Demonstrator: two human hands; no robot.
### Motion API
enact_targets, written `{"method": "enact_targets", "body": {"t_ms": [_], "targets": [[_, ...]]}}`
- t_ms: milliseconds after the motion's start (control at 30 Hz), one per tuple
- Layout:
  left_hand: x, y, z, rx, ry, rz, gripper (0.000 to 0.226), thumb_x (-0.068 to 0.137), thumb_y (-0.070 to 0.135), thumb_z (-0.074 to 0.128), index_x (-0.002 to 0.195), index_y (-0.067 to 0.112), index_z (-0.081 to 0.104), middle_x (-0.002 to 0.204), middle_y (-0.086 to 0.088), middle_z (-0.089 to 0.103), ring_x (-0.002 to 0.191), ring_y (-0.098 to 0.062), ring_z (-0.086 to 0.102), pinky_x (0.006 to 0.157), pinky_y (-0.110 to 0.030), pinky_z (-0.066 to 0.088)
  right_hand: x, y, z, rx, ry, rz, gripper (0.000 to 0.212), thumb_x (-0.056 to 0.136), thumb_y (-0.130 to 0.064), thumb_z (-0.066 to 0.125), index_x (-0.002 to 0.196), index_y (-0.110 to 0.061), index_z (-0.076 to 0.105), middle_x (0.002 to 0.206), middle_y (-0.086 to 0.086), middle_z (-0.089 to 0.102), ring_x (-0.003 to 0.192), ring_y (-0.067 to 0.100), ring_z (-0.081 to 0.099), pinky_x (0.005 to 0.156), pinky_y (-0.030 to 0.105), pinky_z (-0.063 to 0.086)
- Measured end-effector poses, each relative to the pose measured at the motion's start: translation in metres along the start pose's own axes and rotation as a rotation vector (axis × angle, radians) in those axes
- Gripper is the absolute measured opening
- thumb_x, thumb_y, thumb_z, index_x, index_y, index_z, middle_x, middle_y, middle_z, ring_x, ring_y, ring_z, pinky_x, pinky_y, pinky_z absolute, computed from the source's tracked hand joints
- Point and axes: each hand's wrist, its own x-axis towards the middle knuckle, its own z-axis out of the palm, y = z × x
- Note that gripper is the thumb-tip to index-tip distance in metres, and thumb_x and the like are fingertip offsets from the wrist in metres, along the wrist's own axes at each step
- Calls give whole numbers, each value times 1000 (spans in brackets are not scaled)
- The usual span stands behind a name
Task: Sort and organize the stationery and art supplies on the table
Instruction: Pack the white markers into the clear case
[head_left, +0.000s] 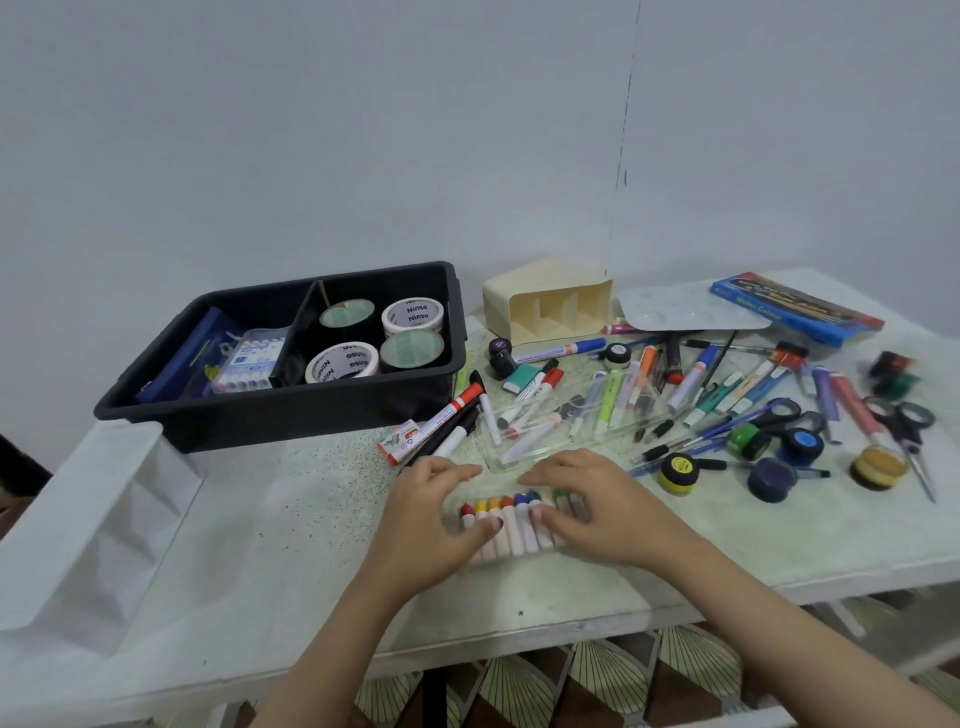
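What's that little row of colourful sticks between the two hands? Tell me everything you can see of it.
It is a row of crayons, roughly eight sticks in pale paper-like wrappers with bare tips in red, yellow, orange, blue and green. They lie flat on the speckled table, side by side, tips pointing away from the person. The left hand touches its left end with the thumb; the right hand rests fingertips on its right end.

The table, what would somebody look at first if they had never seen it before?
Probably the row of little white tubes with coloured caps near the front, with the left hand and right hand resting on its two ends. After that, the messy heap of pens and markers on the right, and the black tray at the back left holding tape rolls.
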Motion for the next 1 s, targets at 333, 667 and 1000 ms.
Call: {"method": "enact_targets", "body": {"t_ms": [333, 667, 1000], "targets": [[75, 47, 48, 74, -28, 45, 42, 89, 34, 59, 131, 32, 52, 138, 13, 41, 128, -4, 31, 108, -27, 26, -12, 112, -93, -146, 218, 268, 28, 91, -24, 57, 118, -22, 64, 114, -4, 62, 109, 14, 53, 88, 23, 34], [137, 65, 75, 95, -74, 52, 36, 84, 40, 63, 120, 37, 59, 124, 16, 51, 119, -3, 40, 104, -34, 34, 8, 261, -183, -482, 285, 626, 44, 85, -39, 57, 125, -20, 61, 125, 22, 56, 116, 39, 49, 98, 44, 38], [146, 68, 79, 7, -85, -6, 35, 82, 33, 68, 115, 39, 59, 120, 21, 50, 116, 3, 40, 98, -25, 31, 30, 292, -197, -529, 335, 800, 54, 89, -38, 55, 135, -11, 44, 124, 22, 53, 113, 40, 47, 96, 47, 36]]}}
